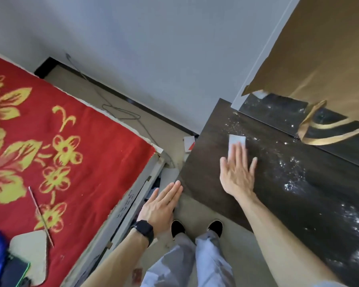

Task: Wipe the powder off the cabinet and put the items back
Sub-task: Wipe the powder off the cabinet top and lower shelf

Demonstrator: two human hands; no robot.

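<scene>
White powder (pixel 288 185) speckles the dark cabinet (pixel 205 183) from 12 to 4 o'clock of your right hand (pixel 236 175), whose straight fingers (pixel 239 154) press a white wipe (pixel 235 139) flat; your left hand (pixel 160 206) hovers relaxed by the corner. Wiping looks barely begun, items unreturned.

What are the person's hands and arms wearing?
No gloves on the left hand or the right hand. A black rectangular smartwatch on a black strap sits on the left wrist. No sleeves cover the forearms; the right wrist is bare.
</scene>
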